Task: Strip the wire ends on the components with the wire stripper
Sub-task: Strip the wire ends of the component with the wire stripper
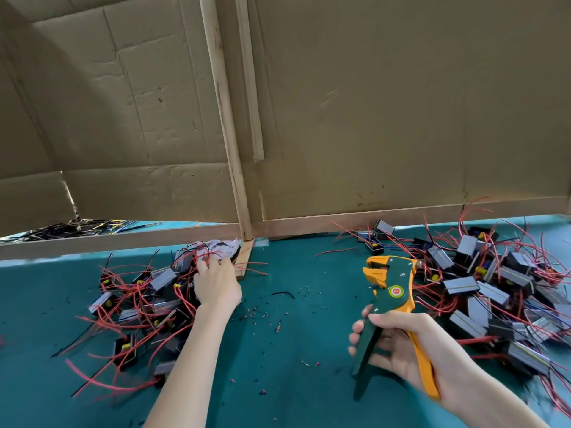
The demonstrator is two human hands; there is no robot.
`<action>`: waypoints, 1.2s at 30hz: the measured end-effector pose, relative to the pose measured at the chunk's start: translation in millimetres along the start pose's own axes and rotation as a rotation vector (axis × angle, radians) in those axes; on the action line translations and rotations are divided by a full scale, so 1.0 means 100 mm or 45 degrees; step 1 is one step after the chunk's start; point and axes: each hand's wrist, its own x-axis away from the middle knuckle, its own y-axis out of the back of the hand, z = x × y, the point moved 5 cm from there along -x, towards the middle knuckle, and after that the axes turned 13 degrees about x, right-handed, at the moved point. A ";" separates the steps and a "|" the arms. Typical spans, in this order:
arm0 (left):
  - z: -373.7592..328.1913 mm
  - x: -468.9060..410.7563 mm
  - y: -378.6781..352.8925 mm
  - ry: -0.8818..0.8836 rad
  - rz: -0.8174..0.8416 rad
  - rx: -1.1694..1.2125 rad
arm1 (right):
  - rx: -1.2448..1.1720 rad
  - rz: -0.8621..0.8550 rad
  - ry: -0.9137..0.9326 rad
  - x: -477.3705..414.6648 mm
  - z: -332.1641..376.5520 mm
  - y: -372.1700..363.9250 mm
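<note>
— Okay, edges, quick?
— I see a cardboard wall [370, 118] closing the far side of the green table [293, 393]. Open mat runs between the left pile [145, 307] and the right pile [494, 291], with only insulation scraps [279, 327] on it.
— Counts?
— Two component piles, too tangled to count units. One wire stripper [390, 291], two hands.
— Stripper?
— Over the open mat, near the right pile. Long axis near-to-far, head up and away. I've got the right hand [404, 350] wrapped round its spread handles. The left hand [216, 284] is on the left pile's red wires, fingertips buried. Can't tell its grip.
</note>
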 end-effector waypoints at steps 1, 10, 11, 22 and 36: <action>0.00 0.00 0.01 -0.009 -0.049 0.034 | 0.000 0.005 -0.001 0.00 0.00 -0.01; -0.38 0.11 0.35 -0.383 0.022 1.094 | -0.016 -0.005 0.015 0.00 0.02 0.00; -0.47 0.15 0.39 -0.462 0.123 1.186 | -0.017 -0.008 0.020 0.01 0.02 0.00; -0.68 0.44 0.08 -0.558 0.916 0.736 | -0.010 -0.010 0.076 0.13 0.15 -0.06; -0.79 0.43 0.12 -0.558 0.151 0.735 | -0.011 0.012 0.048 0.12 0.09 -0.07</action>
